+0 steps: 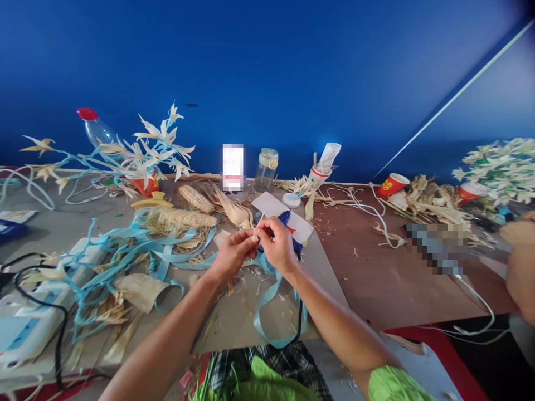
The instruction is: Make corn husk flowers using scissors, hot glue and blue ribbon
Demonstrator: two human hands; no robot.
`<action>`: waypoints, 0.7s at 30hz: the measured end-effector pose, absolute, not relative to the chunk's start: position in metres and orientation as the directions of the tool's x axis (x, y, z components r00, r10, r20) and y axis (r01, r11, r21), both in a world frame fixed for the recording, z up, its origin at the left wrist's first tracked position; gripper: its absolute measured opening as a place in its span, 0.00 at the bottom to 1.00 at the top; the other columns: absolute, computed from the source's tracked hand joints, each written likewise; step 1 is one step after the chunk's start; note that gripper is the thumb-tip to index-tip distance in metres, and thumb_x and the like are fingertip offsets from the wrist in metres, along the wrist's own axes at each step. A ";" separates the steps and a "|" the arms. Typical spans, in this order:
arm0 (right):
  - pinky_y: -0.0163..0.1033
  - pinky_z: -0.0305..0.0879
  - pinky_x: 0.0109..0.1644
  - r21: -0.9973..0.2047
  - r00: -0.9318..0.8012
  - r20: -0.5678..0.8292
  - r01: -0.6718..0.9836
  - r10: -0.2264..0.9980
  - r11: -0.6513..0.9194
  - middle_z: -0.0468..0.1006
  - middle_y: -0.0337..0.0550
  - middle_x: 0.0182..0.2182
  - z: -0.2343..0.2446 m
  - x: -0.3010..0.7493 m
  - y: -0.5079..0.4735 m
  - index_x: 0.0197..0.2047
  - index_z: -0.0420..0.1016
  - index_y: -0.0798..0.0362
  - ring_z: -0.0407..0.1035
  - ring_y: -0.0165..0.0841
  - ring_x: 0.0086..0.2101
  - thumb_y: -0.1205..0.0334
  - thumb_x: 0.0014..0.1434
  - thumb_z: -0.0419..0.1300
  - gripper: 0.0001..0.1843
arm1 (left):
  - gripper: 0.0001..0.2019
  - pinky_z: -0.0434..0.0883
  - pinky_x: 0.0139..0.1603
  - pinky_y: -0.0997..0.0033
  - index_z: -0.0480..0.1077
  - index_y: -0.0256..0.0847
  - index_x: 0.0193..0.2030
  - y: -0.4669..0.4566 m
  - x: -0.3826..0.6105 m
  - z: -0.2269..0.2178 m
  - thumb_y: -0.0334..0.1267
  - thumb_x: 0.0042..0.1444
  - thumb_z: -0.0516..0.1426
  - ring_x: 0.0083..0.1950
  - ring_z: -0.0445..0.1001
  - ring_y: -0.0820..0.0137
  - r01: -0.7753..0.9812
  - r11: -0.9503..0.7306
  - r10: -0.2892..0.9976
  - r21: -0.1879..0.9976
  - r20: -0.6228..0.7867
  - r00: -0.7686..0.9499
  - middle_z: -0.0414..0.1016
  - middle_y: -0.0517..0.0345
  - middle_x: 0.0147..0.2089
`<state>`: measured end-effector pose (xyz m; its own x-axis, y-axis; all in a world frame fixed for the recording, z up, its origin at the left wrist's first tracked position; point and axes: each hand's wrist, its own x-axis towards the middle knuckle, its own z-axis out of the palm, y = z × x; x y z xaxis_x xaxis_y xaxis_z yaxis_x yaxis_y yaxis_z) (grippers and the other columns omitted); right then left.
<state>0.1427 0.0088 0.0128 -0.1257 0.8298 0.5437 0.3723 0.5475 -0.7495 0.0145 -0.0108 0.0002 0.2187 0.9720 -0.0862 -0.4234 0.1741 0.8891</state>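
My left hand (234, 250) and my right hand (276, 242) meet fingertip to fingertip above the table, both closed in a pinch. A thin whitish piece pokes up from between the fingers, but what they grip is mostly hidden. Below the right hand a light blue ribbon (263, 317) hangs in a loop toward the table's front edge; whether it joins the pinched piece I cannot tell. Just behind the hands lie a white card (271, 207) and a dark blue object (297, 245). A husked corn cob (234, 209) is close by on the left.
Left are blue-wrapped branches (90, 278), corn cobs (196, 199), a white power strip (37, 317) and black cable. Husk flowers (161, 133) stand in a red cup. Behind are a glass jar (266, 170) and phone (233, 167). Another person's arm (520, 267) reaches in at right.
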 end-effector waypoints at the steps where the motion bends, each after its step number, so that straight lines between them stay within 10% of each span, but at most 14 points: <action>1: 0.35 0.62 0.36 -0.753 -0.137 0.539 0.362 0.831 0.549 0.71 0.39 0.27 0.013 0.143 0.009 0.29 0.68 0.52 0.66 0.30 0.30 0.65 0.57 0.56 0.05 | 0.16 0.56 0.23 0.78 0.71 0.33 0.30 -0.010 0.014 -0.002 0.45 0.43 0.65 0.21 0.60 0.81 -0.391 0.151 0.977 0.908 -0.077 0.199 0.66 0.63 0.22; 21: 0.33 0.59 0.30 -0.987 -0.164 0.161 -0.032 0.973 0.158 0.71 0.37 0.25 0.010 0.144 0.014 0.29 0.73 0.53 0.61 0.27 0.25 0.52 0.52 0.61 0.12 | 0.15 0.54 0.20 0.78 0.67 0.36 0.27 -0.009 0.014 -0.008 0.47 0.54 0.56 0.20 0.57 0.80 -0.029 -0.063 0.998 0.998 0.063 -0.006 0.63 0.64 0.21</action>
